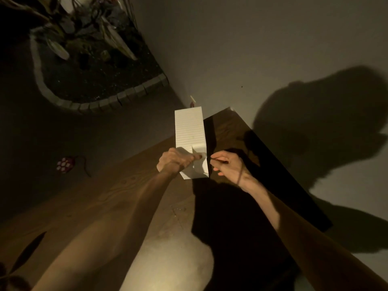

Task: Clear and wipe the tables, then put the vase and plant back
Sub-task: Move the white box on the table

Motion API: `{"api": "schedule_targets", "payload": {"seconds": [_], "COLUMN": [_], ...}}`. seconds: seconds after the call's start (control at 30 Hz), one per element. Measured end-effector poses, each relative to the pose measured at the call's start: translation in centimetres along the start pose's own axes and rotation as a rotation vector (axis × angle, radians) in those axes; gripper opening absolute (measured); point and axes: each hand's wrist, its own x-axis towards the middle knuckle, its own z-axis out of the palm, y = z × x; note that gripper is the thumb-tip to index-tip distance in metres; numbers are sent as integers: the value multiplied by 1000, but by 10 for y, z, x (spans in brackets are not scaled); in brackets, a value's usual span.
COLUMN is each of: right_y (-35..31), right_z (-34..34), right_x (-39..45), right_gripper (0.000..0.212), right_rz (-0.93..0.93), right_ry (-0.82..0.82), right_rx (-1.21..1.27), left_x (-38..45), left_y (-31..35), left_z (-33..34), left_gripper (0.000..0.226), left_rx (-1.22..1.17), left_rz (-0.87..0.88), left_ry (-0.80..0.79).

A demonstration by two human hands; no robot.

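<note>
Bare forearms reach out from the bottom edge over a wooden table [117,198] with a smooth brown top and visible grain, much of it in hard black shadow. Held above the far part of the table is a long white strip of paper towel [190,131], ribbed with fine horizontal lines, stiff and flat in its upper length and creased and folded near its lower end. The left hand [174,161] grips that lower part, thumb and fingers curled and pinching the sheet from its left side, so the strip rises away beyond the knuckles. The right hand [228,166] sits just beside the towel's right edge; its fingers are curled with the tips drawn together toward the edge, but whether they actually pinch the paper cannot be told. A thin band circles the right wrist. Past the table's left side lies a dark bed of soil with plants [88,49], bordered by a curved row of pale blocks. A plain wall [273,49] on the right carries a large shadow.
</note>
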Motion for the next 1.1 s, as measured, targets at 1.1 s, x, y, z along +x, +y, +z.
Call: {"api": "schedule_targets", "payload": {"seconds": [1.1], "right_y": [26], "right_z": [-69], "right_x": [-22], "right_gripper": [72], "right_rz": [87], "right_ry": [146], "right_rx": [20], "left_x": [-29], "left_y": [-24], "left_z": [57], "left_gripper": [29], "left_rx": [-450], "left_rz": [87], "left_ry": [-436]}}
